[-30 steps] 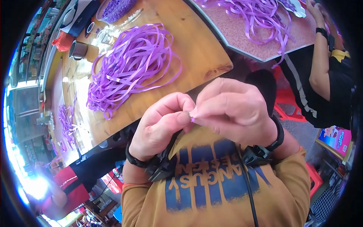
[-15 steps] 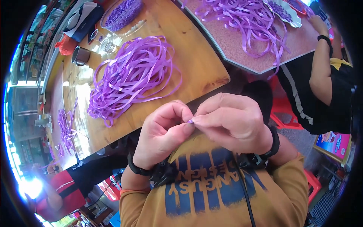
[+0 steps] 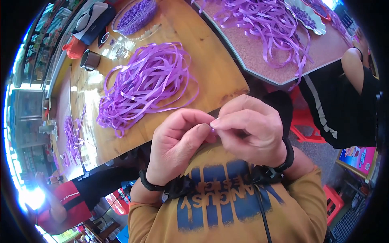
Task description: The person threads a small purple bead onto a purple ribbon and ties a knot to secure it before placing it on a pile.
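Observation:
My left hand [image 3: 175, 143] and my right hand [image 3: 252, 131] meet fingertip to fingertip in front of my chest. Both are closed in a pinch on a small purple piece [image 3: 212, 129], perhaps a bit of ribbon; the fingers cover most of it, so its shape is unclear. Beyond my hands, a loose heap of long purple ribbon [image 3: 146, 83] lies on the wooden table [image 3: 212, 60], touching neither hand.
A clear bowl [image 3: 116, 30] of small purple pieces, a metal mug [image 3: 90, 60] and an orange bag [image 3: 74, 49] stand farther back. At right, a pink-topped table [image 3: 259, 67] bears more ribbon [image 3: 265, 28] and a white dish [image 3: 321, 29]. Other people sit at both sides.
My fingertips have shifted slightly right, still together, and my left thumb now bends higher against the piece. At right, the other person's arm has moved away toward the edge of view.

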The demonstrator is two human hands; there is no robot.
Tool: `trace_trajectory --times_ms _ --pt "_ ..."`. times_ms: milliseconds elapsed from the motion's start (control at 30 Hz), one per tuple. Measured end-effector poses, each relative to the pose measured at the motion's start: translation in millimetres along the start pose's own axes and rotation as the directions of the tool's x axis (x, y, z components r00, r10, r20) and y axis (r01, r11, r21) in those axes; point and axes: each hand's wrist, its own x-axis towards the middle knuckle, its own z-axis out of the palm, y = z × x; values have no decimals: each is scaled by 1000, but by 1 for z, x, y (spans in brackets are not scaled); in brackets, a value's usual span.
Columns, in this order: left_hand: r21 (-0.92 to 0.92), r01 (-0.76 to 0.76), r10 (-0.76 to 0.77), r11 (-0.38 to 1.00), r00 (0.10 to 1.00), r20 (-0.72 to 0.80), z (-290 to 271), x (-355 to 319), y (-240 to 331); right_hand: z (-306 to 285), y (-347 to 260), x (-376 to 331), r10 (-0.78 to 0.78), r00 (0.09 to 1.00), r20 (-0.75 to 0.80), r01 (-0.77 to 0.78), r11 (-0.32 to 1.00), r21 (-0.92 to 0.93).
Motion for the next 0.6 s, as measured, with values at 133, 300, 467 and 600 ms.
trace_trajectory --times_ms 133,300,467,600 --pt "60 -10 7 998 999 53 2 3 -3 -1 0 -3 46 999 20 -47 999 17" --pt "134 2 -3 991 1000 6 2 5 -3 0 1 -4 64 996 54 -66 998 18" --pt "82 -2 -7 997 993 116 -14 5 -11 3 1 -6 57 993 106 -61 997 39" --pt "42 -16 15 999 1000 26 -11 -3 -10 5 -4 -7 121 988 92 -116 991 -62"
